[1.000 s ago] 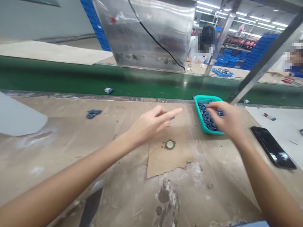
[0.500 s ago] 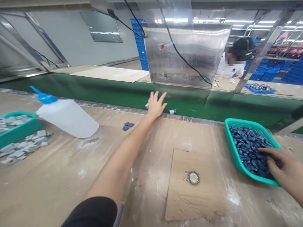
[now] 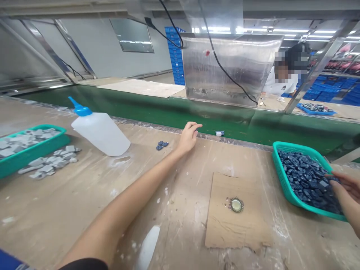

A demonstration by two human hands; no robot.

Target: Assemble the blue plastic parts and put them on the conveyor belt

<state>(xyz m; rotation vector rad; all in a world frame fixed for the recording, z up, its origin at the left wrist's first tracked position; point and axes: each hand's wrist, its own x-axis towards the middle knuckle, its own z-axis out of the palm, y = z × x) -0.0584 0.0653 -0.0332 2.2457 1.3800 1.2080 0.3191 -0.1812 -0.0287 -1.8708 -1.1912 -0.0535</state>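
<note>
My left hand (image 3: 189,137) is at the near edge of the green conveyor belt (image 3: 157,115), fingers stretched to the right and thumb apart, nothing visible between them. Just right of it, a small white-and-dark-blue piece (image 3: 219,133) lies on the belt. My right hand (image 3: 348,197) reaches over the right rim of a green plastic basket (image 3: 281,183), heaped with small dark blue pieces (image 3: 305,180). Its fingertips pinch together around what looks like one dark blue piece. Between the hands, a round, toothed metal cap-like part (image 3: 236,204) rests on a cardboard sheet (image 3: 239,228).
A white squeeze bottle with blue nozzle (image 3: 102,133) stands at left. Near it are a green basket (image 3: 33,150) of grey pieces, a loose grey pile (image 3: 53,163) and several dark blue pieces (image 3: 162,145). Beyond the belt are a metal panel (image 3: 230,71) and a person (image 3: 281,84).
My left hand has drawn back toward the belt's near edge, its spread fingers coming closer together. A small piece beside it no longer shows. My right hand's fingers have lifted slightly from the pile.
</note>
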